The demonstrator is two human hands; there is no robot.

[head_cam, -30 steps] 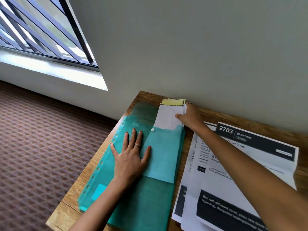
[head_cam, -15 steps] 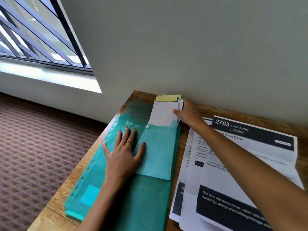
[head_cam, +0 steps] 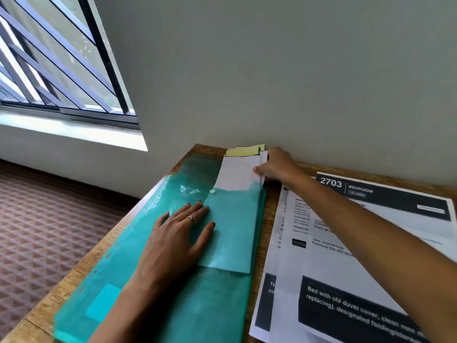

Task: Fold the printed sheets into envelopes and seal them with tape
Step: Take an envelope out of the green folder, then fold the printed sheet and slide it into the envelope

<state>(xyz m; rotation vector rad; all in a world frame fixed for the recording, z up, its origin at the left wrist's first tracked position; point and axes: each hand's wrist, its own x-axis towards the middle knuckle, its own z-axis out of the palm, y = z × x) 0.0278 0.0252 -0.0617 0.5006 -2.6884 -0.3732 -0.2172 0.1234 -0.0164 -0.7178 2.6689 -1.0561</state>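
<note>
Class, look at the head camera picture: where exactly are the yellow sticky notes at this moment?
The yellow sticky notes lie at the table's far edge against the wall, just beyond the white envelopes poking out of the teal folder, left of the right hand.

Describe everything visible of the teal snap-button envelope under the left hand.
The teal envelope is translucent plastic with a white snap button at its edge. It lies flat on larger teal sleeves. White papers stick out of its far end, pinched by the right hand. The left hand presses flat across its left edge.

Printed sheets (head_cam: 366, 243) flat, overlapping, tabletop right
</note>
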